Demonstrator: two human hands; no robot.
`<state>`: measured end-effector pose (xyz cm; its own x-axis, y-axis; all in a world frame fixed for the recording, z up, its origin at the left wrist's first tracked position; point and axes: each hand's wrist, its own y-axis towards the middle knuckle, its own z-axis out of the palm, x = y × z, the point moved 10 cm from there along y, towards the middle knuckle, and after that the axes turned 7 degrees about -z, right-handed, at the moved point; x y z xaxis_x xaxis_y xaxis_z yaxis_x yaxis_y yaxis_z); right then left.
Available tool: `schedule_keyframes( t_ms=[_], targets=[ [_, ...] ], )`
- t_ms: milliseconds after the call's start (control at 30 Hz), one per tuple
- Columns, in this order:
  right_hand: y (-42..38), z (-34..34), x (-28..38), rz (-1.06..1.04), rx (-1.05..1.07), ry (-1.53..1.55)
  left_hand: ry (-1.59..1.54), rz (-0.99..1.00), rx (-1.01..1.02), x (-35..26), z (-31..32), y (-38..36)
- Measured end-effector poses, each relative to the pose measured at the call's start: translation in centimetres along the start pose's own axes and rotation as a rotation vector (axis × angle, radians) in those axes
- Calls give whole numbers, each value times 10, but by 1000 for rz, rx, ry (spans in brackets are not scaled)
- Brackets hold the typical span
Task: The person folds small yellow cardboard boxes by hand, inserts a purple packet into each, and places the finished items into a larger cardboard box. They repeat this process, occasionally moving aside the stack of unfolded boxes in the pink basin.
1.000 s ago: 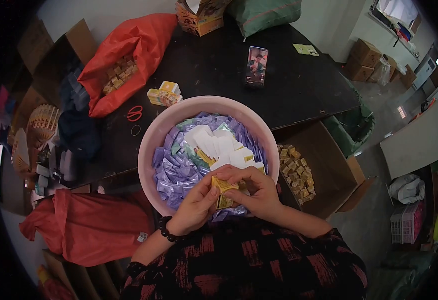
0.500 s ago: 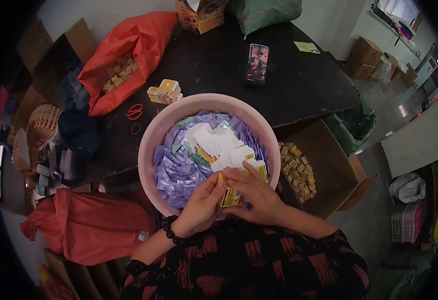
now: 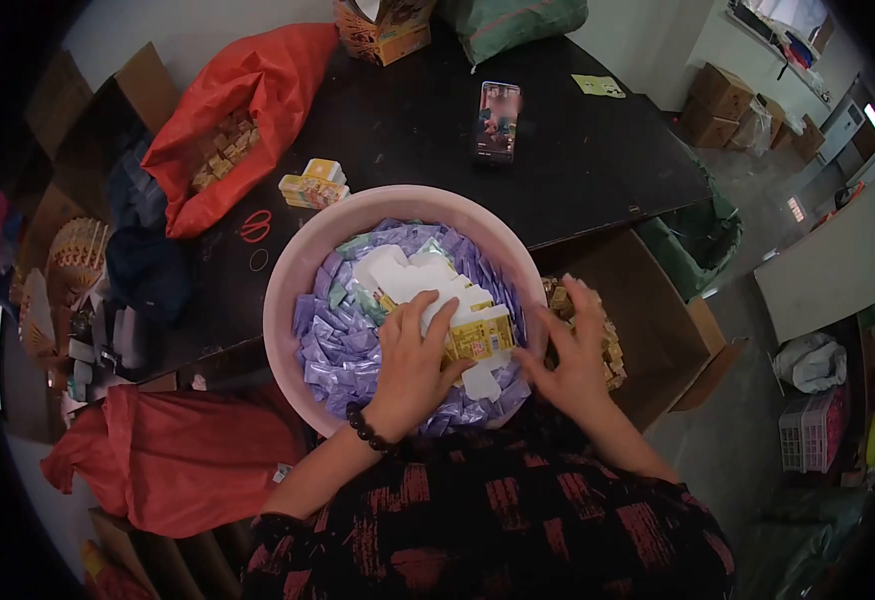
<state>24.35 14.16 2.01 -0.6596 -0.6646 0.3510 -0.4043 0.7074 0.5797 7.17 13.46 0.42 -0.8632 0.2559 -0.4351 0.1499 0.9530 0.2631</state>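
Observation:
A pink tub (image 3: 283, 270) in front of me is filled with shiny purple packets (image 3: 343, 350). On the packets lies a fanned pile of flat, unfolded small cartons (image 3: 403, 270), white inside, with a yellow printed one (image 3: 483, 338) on top. My left hand (image 3: 413, 355) rests over this pile, fingers spread and touching its near edge. At the tub's right rim my right hand (image 3: 573, 350) is open, with fingers apart and nothing visible in it. Beyond that hand, folded small yellow boxes (image 3: 615, 360) lie in a cardboard box (image 3: 663, 335), partly hidden by the fingers.
On the black table (image 3: 398, 140) are a phone (image 3: 498, 122), red scissors (image 3: 256, 226), a small stack of printed cartons (image 3: 315, 185) and a red bag (image 3: 288, 90) holding small boxes. Another red bag (image 3: 178, 455) stands at left. A green sack (image 3: 693, 235) hangs at right.
My hands were together around a small yellow box; now they are apart and it is out of them. The right hand moved right toward the cardboard box, the left onto the flat cartons.

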Motion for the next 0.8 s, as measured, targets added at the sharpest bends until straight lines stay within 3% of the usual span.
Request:
schedule_keyframes(
  t_ms=[333, 500, 633, 733, 800],
  targets=[
    [12, 35, 25, -60, -3, 54, -186, -181, -187, 50, -27, 1],
    [11, 38, 27, -87, -32, 107, -568, -334, -114, 81, -6, 3],
    [23, 31, 37, -111, -45, 65, -785, -417, -187, 92, -10, 0],
    [30, 22, 42, -120, -114, 132, -966, -432, -316, 108, -33, -7],
    [35, 24, 43, -80, -90, 410, -1076, -418, -292, 100, -41, -13]
  ],
)
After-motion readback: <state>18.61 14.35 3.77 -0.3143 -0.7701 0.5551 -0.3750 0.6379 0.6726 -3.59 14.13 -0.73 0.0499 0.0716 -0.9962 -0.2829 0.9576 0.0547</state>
